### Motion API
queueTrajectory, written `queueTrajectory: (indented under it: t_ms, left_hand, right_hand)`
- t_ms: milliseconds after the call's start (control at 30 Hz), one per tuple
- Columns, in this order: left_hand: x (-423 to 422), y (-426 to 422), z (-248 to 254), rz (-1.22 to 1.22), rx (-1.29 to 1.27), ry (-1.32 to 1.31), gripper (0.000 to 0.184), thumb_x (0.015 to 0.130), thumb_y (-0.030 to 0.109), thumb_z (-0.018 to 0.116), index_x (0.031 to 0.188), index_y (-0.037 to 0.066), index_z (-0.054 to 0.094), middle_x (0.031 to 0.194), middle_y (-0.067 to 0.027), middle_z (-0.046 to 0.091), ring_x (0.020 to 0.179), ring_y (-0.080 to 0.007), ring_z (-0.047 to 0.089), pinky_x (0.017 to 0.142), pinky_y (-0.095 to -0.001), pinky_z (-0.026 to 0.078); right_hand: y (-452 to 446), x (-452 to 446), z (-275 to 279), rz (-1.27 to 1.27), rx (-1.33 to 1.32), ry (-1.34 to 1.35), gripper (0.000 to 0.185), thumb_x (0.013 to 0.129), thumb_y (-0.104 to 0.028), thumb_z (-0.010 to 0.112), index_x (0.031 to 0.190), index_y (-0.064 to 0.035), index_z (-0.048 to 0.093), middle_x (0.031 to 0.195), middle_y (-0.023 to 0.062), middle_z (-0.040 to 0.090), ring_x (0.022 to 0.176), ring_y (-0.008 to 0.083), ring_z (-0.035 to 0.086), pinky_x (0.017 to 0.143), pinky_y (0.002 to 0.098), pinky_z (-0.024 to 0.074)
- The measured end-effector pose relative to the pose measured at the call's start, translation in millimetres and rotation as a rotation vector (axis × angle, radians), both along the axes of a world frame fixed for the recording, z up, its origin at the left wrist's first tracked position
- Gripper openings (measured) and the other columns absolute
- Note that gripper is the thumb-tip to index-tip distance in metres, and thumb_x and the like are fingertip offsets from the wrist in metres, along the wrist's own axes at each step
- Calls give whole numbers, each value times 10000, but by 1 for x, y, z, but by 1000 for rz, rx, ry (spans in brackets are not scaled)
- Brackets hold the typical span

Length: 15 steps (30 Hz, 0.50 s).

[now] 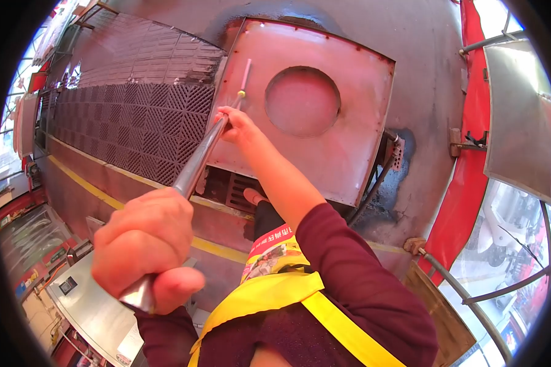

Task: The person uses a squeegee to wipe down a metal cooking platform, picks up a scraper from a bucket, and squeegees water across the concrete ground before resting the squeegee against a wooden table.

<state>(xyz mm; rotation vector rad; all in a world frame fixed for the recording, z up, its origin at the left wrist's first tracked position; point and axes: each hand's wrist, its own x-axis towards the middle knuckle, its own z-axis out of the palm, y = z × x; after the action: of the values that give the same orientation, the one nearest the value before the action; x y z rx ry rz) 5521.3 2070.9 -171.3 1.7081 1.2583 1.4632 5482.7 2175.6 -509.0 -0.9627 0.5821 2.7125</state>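
Observation:
A long shiny metal pole runs away from me and slants upward across the view. My left hand is wrapped in a fist round its near end, close to the camera. Farther along, my right hand has its fingers closed round the pole. Past that hand, the pole has a small yellow collar and a thin pale tip. The tip appears over the left part of a square metal top with a large round opening; I cannot tell whether it touches.
Dark slatted floor mats lie left of the metal top. A yellow line crosses the floor. Red sheeting and a metal panel stand at the right. A metal counter is at lower left; wet patches darken the floor.

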Motion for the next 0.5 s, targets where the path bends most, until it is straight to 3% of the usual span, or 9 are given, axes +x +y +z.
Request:
queueTrajectory:
  t_ms: [33, 133, 167, 333, 367, 467, 500]
  left_hand:
    - [-4, 1, 9, -34, -29, 3, 319, 826, 245, 543, 608, 84, 374, 538, 9, 397, 424, -94, 364, 433, -268, 308]
    - [-13, -6, 16, 29, 28, -140, 280, 794, 187, 595, 637, 52, 405, 549, -11, 433, 417, -128, 381, 437, -281, 320]
    - [-16, -11, 10, 96, 43, -188, 301, 835, 225, 534, 624, 87, 369, 550, 9, 395, 436, -108, 344, 467, -268, 301]
    - [-47, -62, -8, 324, 110, -353, 345, 862, 298, 478, 605, 131, 320, 567, 30, 335, 511, -85, 304, 579, -273, 276]
    - [-57, -83, -14, 308, 64, -419, 315, 834, 313, 516, 645, 103, 377, 669, -14, 416, 616, -109, 416, 703, -318, 323]
    - [-42, -112, -30, 493, -203, -315, 282, 790, 312, 561, 764, 41, 483, 923, -117, 492, 813, -195, 524, 810, -359, 383]
    - [-39, -128, -36, 461, -367, -436, 314, 767, 304, 579, 863, 15, 503, 1050, -159, 446, 884, -247, 528, 814, -370, 415]
  right_hand:
    - [6, 7, 2, -48, 13, 26, 125, 799, -69, 500, 706, -68, 416, 535, 34, 451, 492, 159, 501, 474, 278, 476]
    - [25, 40, 23, -80, 114, -89, 113, 801, -73, 499, 725, -54, 417, 576, 49, 459, 510, 168, 508, 485, 292, 484]
    - [31, 49, 23, -70, 166, -161, 114, 820, -92, 496, 752, -38, 421, 613, 60, 463, 544, 183, 519, 520, 318, 496]
    - [35, 84, 53, -37, 369, -123, 155, 852, -171, 503, 788, -42, 446, 676, 62, 506, 648, 206, 558, 586, 357, 511]
    - [35, 86, 60, -17, 430, -127, 157, 849, -176, 507, 800, -40, 446, 682, 63, 505, 649, 206, 558, 594, 362, 514]
    - [27, 81, 51, 8, 576, -311, 200, 832, -185, 531, 865, -29, 410, 664, 71, 475, 620, 216, 539, 596, 412, 520]
    - [20, 78, 46, -10, 583, -420, 209, 828, -178, 536, 872, -28, 398, 655, 73, 465, 602, 217, 532, 580, 423, 519]
